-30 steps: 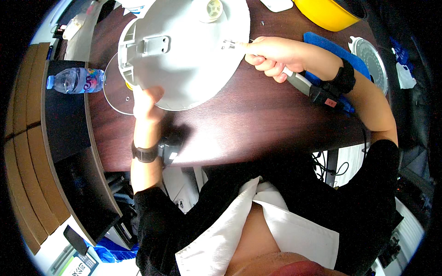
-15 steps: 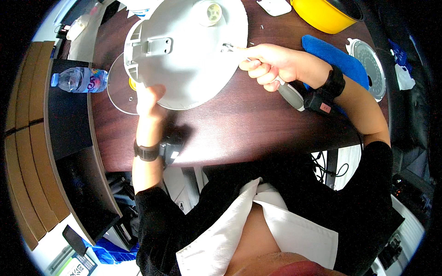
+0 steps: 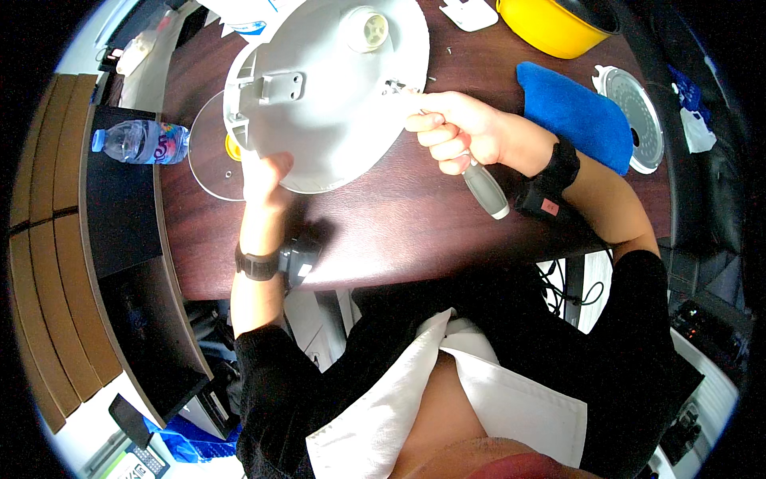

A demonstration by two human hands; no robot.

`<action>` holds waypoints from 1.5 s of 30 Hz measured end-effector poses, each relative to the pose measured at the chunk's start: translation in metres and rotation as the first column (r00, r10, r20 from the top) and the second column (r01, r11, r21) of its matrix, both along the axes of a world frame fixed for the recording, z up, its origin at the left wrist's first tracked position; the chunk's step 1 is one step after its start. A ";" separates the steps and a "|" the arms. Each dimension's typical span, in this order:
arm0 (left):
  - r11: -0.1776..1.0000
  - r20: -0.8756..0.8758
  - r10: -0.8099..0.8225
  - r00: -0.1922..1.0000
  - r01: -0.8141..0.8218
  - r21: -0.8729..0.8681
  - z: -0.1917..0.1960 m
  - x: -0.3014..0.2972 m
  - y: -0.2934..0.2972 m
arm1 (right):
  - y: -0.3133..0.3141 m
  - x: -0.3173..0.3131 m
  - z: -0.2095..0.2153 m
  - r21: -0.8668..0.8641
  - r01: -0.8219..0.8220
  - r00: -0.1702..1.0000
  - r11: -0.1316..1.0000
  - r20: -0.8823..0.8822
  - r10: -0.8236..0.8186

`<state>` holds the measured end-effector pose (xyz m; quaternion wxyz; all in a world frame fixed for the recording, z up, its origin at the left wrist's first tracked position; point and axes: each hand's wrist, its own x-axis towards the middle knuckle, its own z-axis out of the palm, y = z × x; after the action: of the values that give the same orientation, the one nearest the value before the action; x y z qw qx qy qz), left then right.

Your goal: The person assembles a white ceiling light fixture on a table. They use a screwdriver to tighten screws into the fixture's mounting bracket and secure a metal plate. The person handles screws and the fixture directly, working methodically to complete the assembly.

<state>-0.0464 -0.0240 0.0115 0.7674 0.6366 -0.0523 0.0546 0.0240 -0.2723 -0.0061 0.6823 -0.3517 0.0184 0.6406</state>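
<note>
A large white round plastic shell (image 3: 339,132), perhaps an appliance lid, is tilted with its hollow inside showing. My left hand (image 3: 263,184) grips its lower left rim, thumb over the inside. Closed fingers of my right hand (image 3: 459,132) hold a screwdriver (image 3: 487,191), its grey handle sticking out below toward me. My right fingertips are at the shell's right edge, beside a small metal part (image 3: 391,88); the hand hides the screwdriver's tip. Inside the shell are a round cream fitting (image 3: 369,29) and a bracket with two holes (image 3: 283,85).
A clear glass lid (image 3: 209,172) with a yellow knob lies partly under the shell. A water bottle (image 3: 144,142) is at left. Back right are a yellow pot (image 3: 550,28), white piece (image 3: 469,13), blue cloth (image 3: 574,120) and perforated grey disc (image 3: 636,120). Small screws (image 3: 448,51) lie nearby.
My right hand has shifted slightly left, and the screwdriver handle has swung to point more toward me. The shell has tilted a little, still in my left hand.
</note>
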 end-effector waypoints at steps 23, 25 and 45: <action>0.904 0.260 0.312 0.914 -0.370 0.216 0.001 0.016 0.012 | -0.058 0.005 0.043 -0.435 0.564 0.295 0.702 0.900 0.321; 0.953 -0.029 0.282 0.959 -0.284 -0.108 0.020 0.017 0.000 | -0.068 0.019 0.047 -0.496 0.601 0.137 0.627 0.837 0.530; 0.938 -0.083 0.277 0.957 -0.289 -0.192 0.000 0.027 0.008 | -0.063 0.028 0.024 -0.653 0.523 -0.323 0.548 0.443 0.836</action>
<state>-0.0190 -0.0161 0.0118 0.8135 0.5575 0.0667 0.1519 0.0517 -0.3354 0.0182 0.0012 -0.9403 -0.3247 0.1019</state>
